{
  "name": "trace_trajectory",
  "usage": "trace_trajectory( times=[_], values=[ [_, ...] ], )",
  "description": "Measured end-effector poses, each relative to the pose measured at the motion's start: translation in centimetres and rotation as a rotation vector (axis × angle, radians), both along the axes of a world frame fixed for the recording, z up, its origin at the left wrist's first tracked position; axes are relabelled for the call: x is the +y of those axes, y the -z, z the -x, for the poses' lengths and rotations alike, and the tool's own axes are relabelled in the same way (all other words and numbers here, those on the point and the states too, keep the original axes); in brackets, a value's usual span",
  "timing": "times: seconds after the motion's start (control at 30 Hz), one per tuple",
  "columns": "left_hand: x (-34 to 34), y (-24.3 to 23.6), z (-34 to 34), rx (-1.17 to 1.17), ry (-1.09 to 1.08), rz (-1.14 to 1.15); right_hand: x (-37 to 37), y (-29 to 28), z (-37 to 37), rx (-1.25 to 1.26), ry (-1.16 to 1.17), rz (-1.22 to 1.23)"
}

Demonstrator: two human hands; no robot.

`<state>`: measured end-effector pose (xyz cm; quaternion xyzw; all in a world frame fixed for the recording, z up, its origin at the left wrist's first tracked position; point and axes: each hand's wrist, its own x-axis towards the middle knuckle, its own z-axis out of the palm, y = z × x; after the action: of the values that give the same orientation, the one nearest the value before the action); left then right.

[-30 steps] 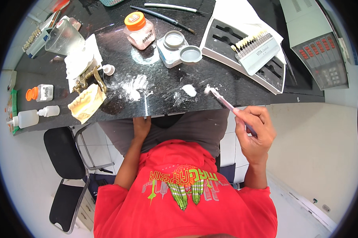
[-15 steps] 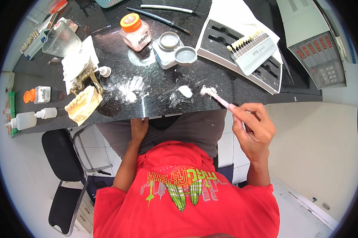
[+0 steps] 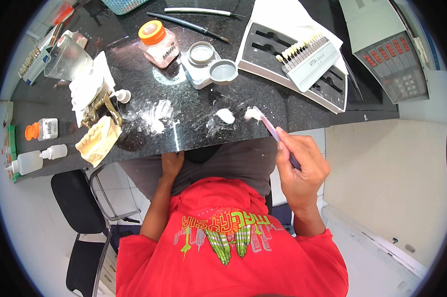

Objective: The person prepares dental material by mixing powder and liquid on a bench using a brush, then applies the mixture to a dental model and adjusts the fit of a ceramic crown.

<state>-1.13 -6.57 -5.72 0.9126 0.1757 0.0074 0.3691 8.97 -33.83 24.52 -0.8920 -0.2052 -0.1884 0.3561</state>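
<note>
My right hand (image 3: 305, 166) is closed around a slim spatula-like tool (image 3: 272, 127) with a pinkish-purple handle. The tool's far end touches a small pinkish-white powder heap (image 3: 252, 114) near the table's front edge. To the left of this heap lies a rounded white dab (image 3: 225, 116), ringed by smears. My left hand (image 3: 172, 162) rests low at the table's front edge, over my thigh. Its fingers are mostly hidden there. Farther left, white powder (image 3: 158, 118) is spread on the black surface, beside a yellowish dental cast (image 3: 98, 141) and a brass articulator (image 3: 102, 110).
An orange-lidded jar (image 3: 159, 44) and an opened jar (image 3: 199, 62) with its grey cap flipped over stand beyond the powder. A tooth shade guide (image 3: 310, 64) lies across a case (image 3: 292, 89). Brushes (image 3: 188, 27), a clear cup (image 3: 67, 59) and small bottles (image 3: 27, 162) surround these.
My right hand has moved slightly left and tilted the tool more steeply, its tip still at the powder heap. The whole view has shifted a little. My left hand stays low at the edge.
</note>
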Motion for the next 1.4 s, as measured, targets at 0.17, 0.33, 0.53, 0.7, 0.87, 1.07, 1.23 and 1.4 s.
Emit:
trace_trajectory(
  times=[0.17,0.33,0.53,0.7,0.87,1.07,1.23,1.4],
  values=[
    [0.0,0.1,0.3,-0.083,0.007,-0.046,-0.9,-0.1,-0.2,-0.058,-0.106,0.133],
    [0.0,-0.4,0.1,0.01,0.013,0.014,-0.8,-0.9,-0.5,-0.018,-0.094,0.127],
    [-0.1,0.3,0.3,-0.12,-0.012,-0.026,-0.8,-1.8,-2.5,0.127,-0.09,-0.003],
    [0.0,0.8,0.1,-0.166,-0.003,-0.033,-1.6,-1.9,-3.1,0.127,-0.191,0.008],
    [0.0,0.4,0.3,-0.074,0.0,-0.024,-1.2,-3.2,-3.3,0.122,-0.215,0.149],
    [-0.1,0.3,0.2,-0.094,-0.02,0.02,-1.3,-2.4,-1.6,-0.018,-0.232,0.14],
    [0.0,0.6,0.5,-0.083,-0.014,0.011,-1.3,-0.2,-0.8,-0.071,-0.166,0.123],
    [0.0,0.7,0.5,-0.076,-0.006,-0.005,-1.2,-0.2,-0.4,0.002,-0.09,0.112]
  ],
)
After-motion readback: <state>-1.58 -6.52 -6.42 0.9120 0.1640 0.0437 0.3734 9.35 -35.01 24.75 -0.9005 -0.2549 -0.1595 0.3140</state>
